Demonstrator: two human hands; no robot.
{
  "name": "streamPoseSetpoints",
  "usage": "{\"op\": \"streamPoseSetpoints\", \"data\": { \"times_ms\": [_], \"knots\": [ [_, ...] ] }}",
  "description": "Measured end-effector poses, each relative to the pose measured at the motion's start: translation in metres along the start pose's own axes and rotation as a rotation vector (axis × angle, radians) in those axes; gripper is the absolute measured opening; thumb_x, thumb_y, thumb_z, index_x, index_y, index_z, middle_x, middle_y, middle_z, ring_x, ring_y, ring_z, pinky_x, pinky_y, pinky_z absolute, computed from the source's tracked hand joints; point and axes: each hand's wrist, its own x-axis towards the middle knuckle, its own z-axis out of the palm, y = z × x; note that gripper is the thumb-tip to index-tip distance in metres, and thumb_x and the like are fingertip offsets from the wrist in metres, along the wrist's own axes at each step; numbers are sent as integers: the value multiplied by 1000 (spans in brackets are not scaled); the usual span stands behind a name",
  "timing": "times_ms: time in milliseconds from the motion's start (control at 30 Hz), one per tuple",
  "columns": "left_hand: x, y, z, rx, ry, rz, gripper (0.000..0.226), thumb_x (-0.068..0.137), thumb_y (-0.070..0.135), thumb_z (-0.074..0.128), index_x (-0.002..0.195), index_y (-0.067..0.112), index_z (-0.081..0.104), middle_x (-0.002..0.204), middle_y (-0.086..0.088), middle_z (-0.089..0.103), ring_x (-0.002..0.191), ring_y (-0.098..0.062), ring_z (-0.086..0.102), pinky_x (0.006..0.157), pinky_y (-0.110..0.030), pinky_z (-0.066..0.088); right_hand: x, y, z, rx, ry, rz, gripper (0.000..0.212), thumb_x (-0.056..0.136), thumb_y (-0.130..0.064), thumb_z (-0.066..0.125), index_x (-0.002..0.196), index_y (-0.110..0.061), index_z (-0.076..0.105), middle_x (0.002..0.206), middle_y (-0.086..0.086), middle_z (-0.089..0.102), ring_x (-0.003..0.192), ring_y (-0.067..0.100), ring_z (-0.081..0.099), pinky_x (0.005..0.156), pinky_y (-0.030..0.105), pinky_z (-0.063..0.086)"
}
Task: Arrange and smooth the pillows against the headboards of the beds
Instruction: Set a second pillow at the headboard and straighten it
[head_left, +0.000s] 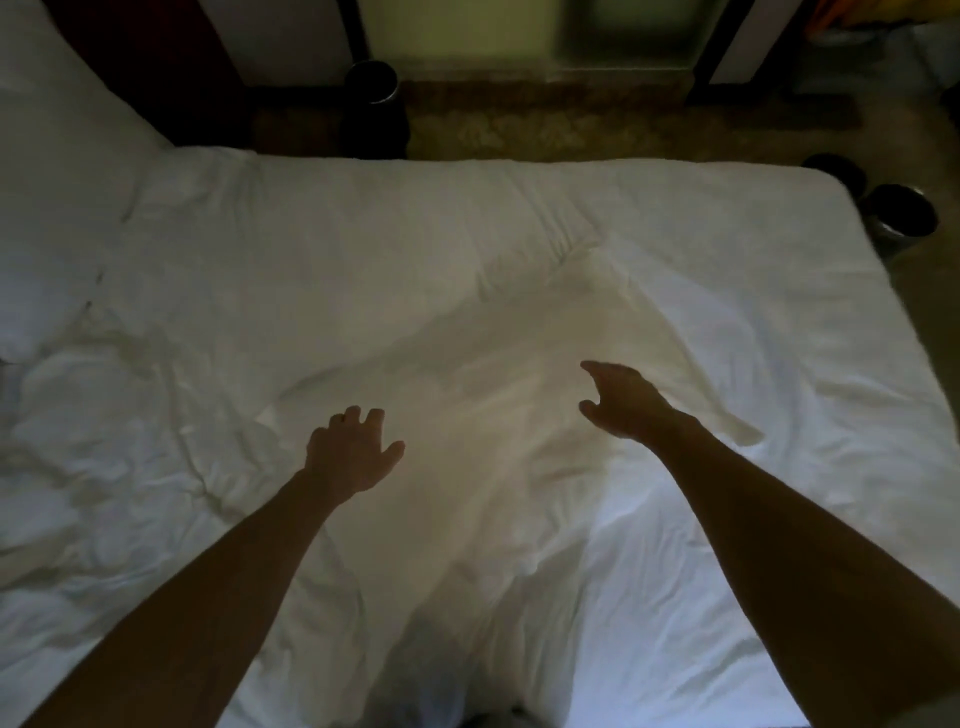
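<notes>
Both bare forearms reach in from the bottom edge over the bed. Left hand (349, 453) hangs palm down over the rumpled white duvet (467, 260), fingers loosely curled, gripping nothing; whether it touches the cloth cannot be told. Right hand (626, 402) is further out, fingers relaxed and spread, thumb apart, holding nothing, above a raised fold. White pillow (57, 218) lies at the bed's far left end, well apart from both hands, its upper part beside a dark red-brown board (156, 57). Past the bed's far edge are patterned carpet (545, 124) and a dark round bin (371, 85). A second bin (904, 215) stands off the right corner.
</notes>
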Motion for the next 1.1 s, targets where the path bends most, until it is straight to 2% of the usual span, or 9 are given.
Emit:
{"op": "streamPoseSetpoints", "data": {
  "times_ms": [233,367,500,600,700,800,900,1000,1100],
  "knots": [
    [69,18,-13,-57,-60,-83,65,97,59,41,150,20,36,150,-12,44,134,-33,46,106,-46,42,110,19,-8,-84,-6,-141,69,94,-31,59,153,-14,30,150,14,45,138,34,41,112,46,38],
    [115,25,-19,-110,-82,-118,66,98,58,42,153,21,32,151,-12,43,136,-33,44,110,-48,41,166,20,-3,-145,-17,-204,82,91,-29,63,157,-16,15,149,16,44,139,37,38,112,49,37],
    [144,33,-6,-163,-173,-148,73,98,58,43,158,22,21,157,-11,38,141,-32,41,114,-47,36,218,5,6,-197,-43,-261,78,94,-23,53,158,-18,9,159,15,30,148,35,22,120,50,23],
    [155,30,14,-278,-232,-171,76,96,58,49,158,23,22,163,-4,30,146,-27,36,118,-44,32,246,-10,14,-355,-142,-337,93,89,-30,68,159,-22,7,161,14,24,151,35,15,121,53,14],
    [158,22,31,-238,-168,-153,79,93,58,54,158,26,23,164,0,28,148,-22,31,119,-41,30,274,-25,20,-485,-214,-422,107,79,-48,77,158,-27,9,161,13,22,151,35,13,121,59,7],
    [164,12,37,-215,-150,-151,92,86,66,60,158,27,19,165,1,25,150,-21,28,119,-43,29,297,-30,31,-548,-312,-426,116,69,-50,82,157,-31,8,161,12,21,151,33,13,118,61,-1],
    [181,2,36,-210,-189,-165,115,70,79,66,159,27,14,165,0,25,149,-23,31,119,-46,30,310,-23,39,-544,-368,-374,118,60,-50,82,155,-33,13,159,9,27,147,31,24,118,64,6],
    [208,-7,33,-180,-292,-147,144,43,93,65,159,30,8,164,-3,25,148,-25,32,118,-47,30,313,-15,44,-489,-443,-314,118,58,-52,83,154,-34,18,154,7,36,142,29,34,115,54,20],
    [227,-8,38,-175,-368,-92,156,29,95,68,157,30,6,162,-7,27,146,-29,33,117,-48,32,313,-12,53,-520,-481,-311,106,59,-54,80,148,-28,28,147,7,44,137,28,40,110,51,27]
  ]
}}
